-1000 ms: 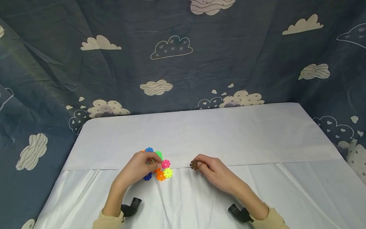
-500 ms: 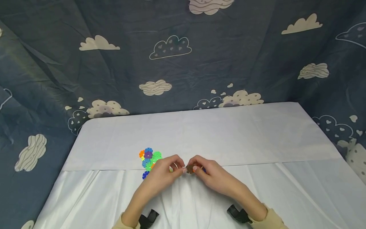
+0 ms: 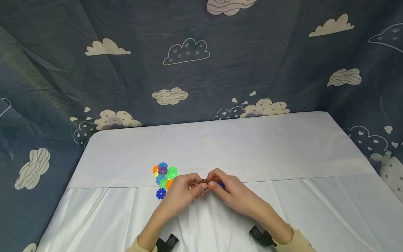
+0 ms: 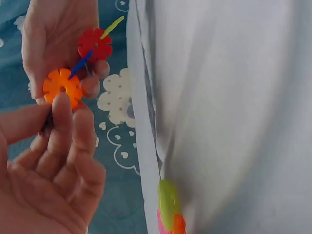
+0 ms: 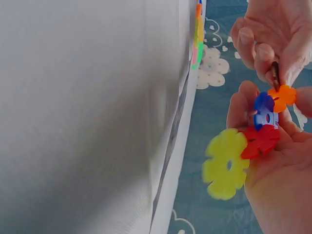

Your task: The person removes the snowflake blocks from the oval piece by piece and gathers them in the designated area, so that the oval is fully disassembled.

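Note:
In the head view my left hand (image 3: pixel 177 193) and right hand (image 3: pixel 234 193) meet over the front of the table. Between left thumb and fingers I pinch a brown snowflake disc (image 5: pixel 276 75), seen edge-on in the right wrist view. Its edge meets the rim of an orange disc (image 4: pixel 62 88). My right hand grips a joined chain: that orange disc, then a blue disc (image 5: pixel 265 111), a red disc (image 5: pixel 261 141) and a yellow disc (image 5: pixel 226 165). Thumb and fingers hold the orange end, while the rest hangs along the palm.
Left of the hands lie several loose discs, among them a green disc (image 3: pixel 172 172), a purple disc (image 3: pixel 162 170) and a dark blue disc (image 3: pixel 161 193). They rest on a white-covered table (image 3: pixel 283 150). Behind it hangs a dark cloud-patterned cloth (image 3: pixel 132 77).
My left hand has left the loose discs and moved right to meet the right hand. The brown disc, earlier in the right fingers, is now pinched by the left.

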`<state>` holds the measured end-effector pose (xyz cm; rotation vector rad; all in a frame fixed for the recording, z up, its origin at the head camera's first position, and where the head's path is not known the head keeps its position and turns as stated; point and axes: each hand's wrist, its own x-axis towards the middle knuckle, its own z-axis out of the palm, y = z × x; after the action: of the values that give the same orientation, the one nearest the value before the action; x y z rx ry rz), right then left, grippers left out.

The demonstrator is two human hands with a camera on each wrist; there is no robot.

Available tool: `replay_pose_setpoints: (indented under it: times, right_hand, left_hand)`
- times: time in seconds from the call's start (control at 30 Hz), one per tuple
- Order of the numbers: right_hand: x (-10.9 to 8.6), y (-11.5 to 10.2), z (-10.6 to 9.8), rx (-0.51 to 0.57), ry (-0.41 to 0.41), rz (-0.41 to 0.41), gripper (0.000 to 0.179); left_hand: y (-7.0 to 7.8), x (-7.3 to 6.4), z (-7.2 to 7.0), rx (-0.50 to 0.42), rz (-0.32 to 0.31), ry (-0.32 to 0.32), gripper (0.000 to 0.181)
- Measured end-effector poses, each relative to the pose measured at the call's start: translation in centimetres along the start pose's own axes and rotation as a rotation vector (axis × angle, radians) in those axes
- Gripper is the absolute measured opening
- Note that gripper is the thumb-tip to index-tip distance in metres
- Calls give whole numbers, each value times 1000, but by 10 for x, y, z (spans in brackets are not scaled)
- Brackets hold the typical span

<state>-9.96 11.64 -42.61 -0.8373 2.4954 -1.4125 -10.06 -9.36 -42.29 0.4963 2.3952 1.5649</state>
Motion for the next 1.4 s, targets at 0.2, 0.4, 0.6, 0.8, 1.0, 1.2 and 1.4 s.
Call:
replay_pose_setpoints:
  times: [0.2,0.4,0.6,0.8,1.0,1.2,1.4]
  right_hand:
    - [0,0,2,-67,63,-91,15]
    - [1,1,2,-96,125,-159,18]
    - [1,2,1,-94,100,-188,19]
    - [1,3,1,-106,137,-217,19]
    - [2,5,1,-116,193,-229,10]
    - [3,5,0,-106,183,-209,5]
    - [2,4,-2,-132,187,-150,15]
  left_hand:
    - [0,2,-4,-251,-87,-1,22]
    - [0,3,-4,-342,-120,-55,24]
    - [0,2,-5,-348,-118,-92,26]
    - [0,2,-4,-351,-116,-78,25]
    - [1,3,-1,-402,-127,-46,24]
    - [-1,3,-1,-420,-148,-40,25]
    - [-5,4,-9,-303,-132,2,27]
